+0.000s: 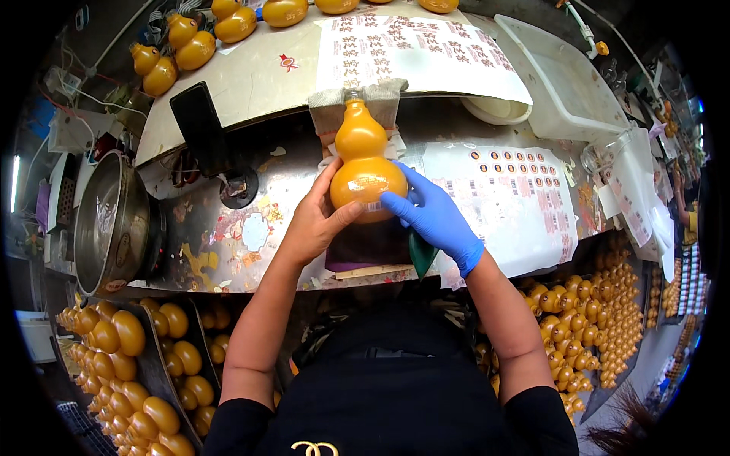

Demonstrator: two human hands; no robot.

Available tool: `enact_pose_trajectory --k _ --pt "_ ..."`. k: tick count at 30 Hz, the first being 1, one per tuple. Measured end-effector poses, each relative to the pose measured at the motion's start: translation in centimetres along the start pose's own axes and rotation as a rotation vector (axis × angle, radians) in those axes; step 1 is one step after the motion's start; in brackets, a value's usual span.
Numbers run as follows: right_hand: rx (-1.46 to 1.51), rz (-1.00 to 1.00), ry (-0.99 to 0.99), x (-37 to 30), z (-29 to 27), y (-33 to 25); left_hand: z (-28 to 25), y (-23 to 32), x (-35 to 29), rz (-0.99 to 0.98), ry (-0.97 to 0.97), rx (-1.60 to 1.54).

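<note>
A glossy orange-yellow gourd-shaped bottle (360, 140) with a clear neck lies in front of me, its neck pointing away. My bare left hand (318, 220) wraps the left side of its wide lower bulb. On the other side my right hand (433, 215), in a blue glove, grips the same bulb, thumb on its front. A pale label strip with a barcode shows between my thumbs. Under the neck lies a folded grey cloth (323, 102). Below my right hand hangs a dark green leaf-shaped piece (420, 254), partly hidden.
Printed sticker sheets lie on the raised board (426, 53) and to the right (517, 197). A phone (199, 118) on a stand and a metal basin (110, 220) stand left. A clear plastic tub (559, 76) sits far right. Many gourds (125, 365) fill racks below.
</note>
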State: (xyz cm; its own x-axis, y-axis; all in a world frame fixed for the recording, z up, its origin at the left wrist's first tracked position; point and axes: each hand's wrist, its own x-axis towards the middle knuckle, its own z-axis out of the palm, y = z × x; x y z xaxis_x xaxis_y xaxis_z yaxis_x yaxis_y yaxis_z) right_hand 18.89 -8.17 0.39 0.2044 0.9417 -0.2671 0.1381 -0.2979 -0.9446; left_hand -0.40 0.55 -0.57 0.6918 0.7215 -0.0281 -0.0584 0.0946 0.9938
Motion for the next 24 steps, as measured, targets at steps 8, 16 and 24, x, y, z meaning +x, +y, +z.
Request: enact_pose_trajectory --k 8,16,24 --pt "-0.011 -0.045 0.052 -0.28 0.61 -0.56 -0.43 0.14 -0.04 -0.020 -0.031 -0.049" --pt "0.012 0.032 0.020 -0.48 0.35 -0.63 -0.30 0.02 0.05 -0.015 -0.031 -0.113" --pt "0.086 -0.021 0.007 -0.63 0.48 -0.70 -0.15 0.11 0.14 -0.002 -0.033 -0.093"
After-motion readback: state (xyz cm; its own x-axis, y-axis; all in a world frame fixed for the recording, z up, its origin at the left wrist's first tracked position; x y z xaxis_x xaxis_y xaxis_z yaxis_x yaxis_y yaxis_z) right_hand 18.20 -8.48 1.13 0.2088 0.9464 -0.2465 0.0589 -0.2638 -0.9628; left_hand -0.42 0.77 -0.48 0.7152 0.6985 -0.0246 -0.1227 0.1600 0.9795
